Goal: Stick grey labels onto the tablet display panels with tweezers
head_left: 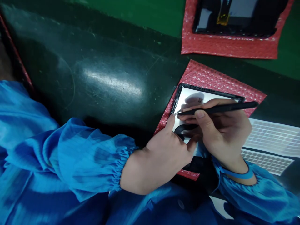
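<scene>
A dark-framed tablet housing [199,93] with a shiny silver inside lies on a red bubble-wrap pad [206,76] right of centre. My right hand [220,131] is closed around black tweezers [217,108], whose tip points left over the housing's left edge. My left hand [164,150] rests on the near left part of the housing, index finger stretched toward the tweezer tip, other fingers curled. A curved black strip [185,128] lies on the silver surface between the two hands. Both arms wear blue sleeves.
A second red bubble-wrap pad [229,45] with another dark device [239,15] lies at the top right. A white sheet of small gridded labels [272,140] sits at the right. The worktop [93,62] is dark green with a glossy patch.
</scene>
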The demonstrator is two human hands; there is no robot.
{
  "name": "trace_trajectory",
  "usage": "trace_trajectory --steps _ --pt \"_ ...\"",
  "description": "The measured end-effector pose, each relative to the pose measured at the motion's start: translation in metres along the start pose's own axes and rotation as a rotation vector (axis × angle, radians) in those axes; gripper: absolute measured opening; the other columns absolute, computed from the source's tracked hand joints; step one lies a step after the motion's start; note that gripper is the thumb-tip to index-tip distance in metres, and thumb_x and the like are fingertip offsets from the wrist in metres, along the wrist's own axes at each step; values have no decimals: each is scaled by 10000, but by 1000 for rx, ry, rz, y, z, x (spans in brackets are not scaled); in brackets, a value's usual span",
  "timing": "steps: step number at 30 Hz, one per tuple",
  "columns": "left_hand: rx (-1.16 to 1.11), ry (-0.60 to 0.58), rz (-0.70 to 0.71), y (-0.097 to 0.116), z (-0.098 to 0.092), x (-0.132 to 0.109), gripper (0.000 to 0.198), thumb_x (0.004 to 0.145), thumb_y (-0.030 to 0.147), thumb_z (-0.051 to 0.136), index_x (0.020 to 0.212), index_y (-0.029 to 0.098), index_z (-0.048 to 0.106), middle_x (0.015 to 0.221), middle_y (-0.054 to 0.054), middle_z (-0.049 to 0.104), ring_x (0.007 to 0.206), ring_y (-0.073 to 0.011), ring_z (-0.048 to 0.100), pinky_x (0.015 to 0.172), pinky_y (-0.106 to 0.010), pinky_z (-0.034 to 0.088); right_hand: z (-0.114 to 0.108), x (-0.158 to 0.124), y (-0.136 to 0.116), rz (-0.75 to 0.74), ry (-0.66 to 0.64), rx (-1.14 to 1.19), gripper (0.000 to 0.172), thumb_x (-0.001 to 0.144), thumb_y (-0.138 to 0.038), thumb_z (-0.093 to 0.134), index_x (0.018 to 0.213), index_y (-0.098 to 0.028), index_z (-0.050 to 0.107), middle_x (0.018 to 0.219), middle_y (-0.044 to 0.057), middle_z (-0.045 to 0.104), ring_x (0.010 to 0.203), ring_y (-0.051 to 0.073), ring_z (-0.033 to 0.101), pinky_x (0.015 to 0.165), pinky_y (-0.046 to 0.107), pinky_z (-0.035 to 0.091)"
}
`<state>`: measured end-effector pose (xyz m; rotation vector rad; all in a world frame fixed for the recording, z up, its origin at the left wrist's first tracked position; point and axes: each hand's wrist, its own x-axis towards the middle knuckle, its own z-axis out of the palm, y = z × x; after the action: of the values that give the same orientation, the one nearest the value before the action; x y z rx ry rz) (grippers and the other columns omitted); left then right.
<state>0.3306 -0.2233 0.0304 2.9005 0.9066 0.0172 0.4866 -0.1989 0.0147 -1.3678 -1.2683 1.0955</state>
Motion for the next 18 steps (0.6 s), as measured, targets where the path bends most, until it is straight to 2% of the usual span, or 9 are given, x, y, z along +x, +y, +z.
trace_trajectory --steps 3,5,8,10,12,14,16,18 --pt "5 30 9 -3 1 0 287 937 207 582 1175 137 727 724 -71 744 738 -288 718 1154 -554 385 0 0 0 7 -5 -6 120 933 -139 753 1011 -209 692 949 16 800 751 162 811 713 234 706" --pt "-9 17 11 -4 2 1 302 932 197 575 1188 145 726 700 -59 736 692 -281 711 1151 -562 389 -1 0 0 21 -4 -3 116 939 -158 754 1011 -224 692 962 12 798 761 171 813 708 254 711" --pt "-23 -60 41 -7 0 4 412 948 206 573 1343 135 668 626 -12 694 561 -244 657 1164 -560 373 0 2 1 22 2 44 107 944 -182 755 1008 -244 696 974 12 800 782 189 819 698 277 715" --pt "-28 -95 80 -11 -7 5 464 959 224 589 1409 117 621 639 -12 693 570 -239 655 1142 -551 395 -1 3 2 12 0 91 97 946 -200 753 998 -259 696 977 8 803 776 198 818 686 297 718" --pt "-48 -71 100 -15 -16 3 341 975 225 589 1290 126 673 704 -40 710 646 -245 684 1037 -497 482 -4 2 2 -19 6 144 87 945 -219 751 991 -267 694 970 3 807 747 200 813 649 310 716" --pt "-67 -39 -8 -20 -24 -3 176 1010 244 559 1043 144 701 741 -64 704 663 -241 690 777 -386 544 -12 -1 0 -81 47 194 92 947 -225 742 1014 -273 701 958 -3 812 718 199 806 619 311 710" --pt "-63 -54 -281 -23 -27 -12 257 1044 320 519 910 150 659 711 -77 677 586 -239 661 545 -322 449 -26 -7 -5 -142 118 213 126 937 -210 747 1039 -280 721 932 -9 814 696 208 802 602 323 711" --pt "-171 -81 -562 -24 -23 -23 303 1049 371 493 913 140 635 703 -85 661 536 -232 622 495 -304 384 -45 -15 -10 -158 194 204 151 919 -208 766 1043 -292 746 898 -12 810 675 226 796 587 349 712"
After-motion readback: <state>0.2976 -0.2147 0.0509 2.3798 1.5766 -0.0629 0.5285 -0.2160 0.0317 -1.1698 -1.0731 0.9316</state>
